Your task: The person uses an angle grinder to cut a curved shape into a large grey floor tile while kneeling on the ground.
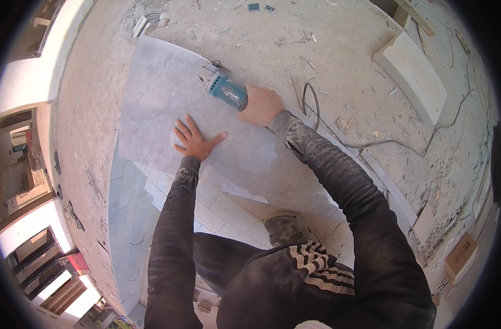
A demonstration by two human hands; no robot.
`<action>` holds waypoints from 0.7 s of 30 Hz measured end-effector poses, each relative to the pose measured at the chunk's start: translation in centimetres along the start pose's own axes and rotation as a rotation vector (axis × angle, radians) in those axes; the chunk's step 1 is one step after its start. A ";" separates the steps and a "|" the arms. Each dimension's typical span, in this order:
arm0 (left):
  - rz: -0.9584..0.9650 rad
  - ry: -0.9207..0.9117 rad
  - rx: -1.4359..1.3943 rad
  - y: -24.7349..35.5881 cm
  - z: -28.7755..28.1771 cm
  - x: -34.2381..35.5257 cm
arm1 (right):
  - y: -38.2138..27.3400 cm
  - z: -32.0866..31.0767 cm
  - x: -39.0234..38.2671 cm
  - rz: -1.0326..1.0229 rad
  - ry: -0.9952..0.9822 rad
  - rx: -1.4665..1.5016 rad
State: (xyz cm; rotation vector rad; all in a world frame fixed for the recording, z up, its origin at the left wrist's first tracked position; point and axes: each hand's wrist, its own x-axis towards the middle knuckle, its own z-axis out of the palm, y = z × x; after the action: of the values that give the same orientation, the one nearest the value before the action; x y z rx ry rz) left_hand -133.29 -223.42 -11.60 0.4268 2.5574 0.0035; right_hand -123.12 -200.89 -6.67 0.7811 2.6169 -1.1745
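Left hand spreading flat on a grey slab, right hand clamping around a teal power tool at the slab's far edge, cord trailing rightward.

The person's left hand lies flat, palm down, fingers spread; the right hand, ahead and to the right of the left hand, is curled in a grip.
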 end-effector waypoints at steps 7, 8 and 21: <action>0.000 0.000 0.005 0.1 0.0 -0.4 | -0.1 -0.5 -0.6 0.035 -0.028 -0.007; 0.003 0.001 -0.005 0.2 0.0 -0.5 | -0.1 -0.6 -0.7 0.035 -0.037 -0.003; 0.024 0.030 0.012 0.3 0.7 -0.9 | 0.3 -1.0 -1.7 0.056 -0.068 -0.006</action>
State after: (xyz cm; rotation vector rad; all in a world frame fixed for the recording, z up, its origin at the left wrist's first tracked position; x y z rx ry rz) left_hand -132.16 -223.50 -11.68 0.4649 2.5830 0.0037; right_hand -121.45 -200.68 -5.61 0.7938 2.5257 -1.1571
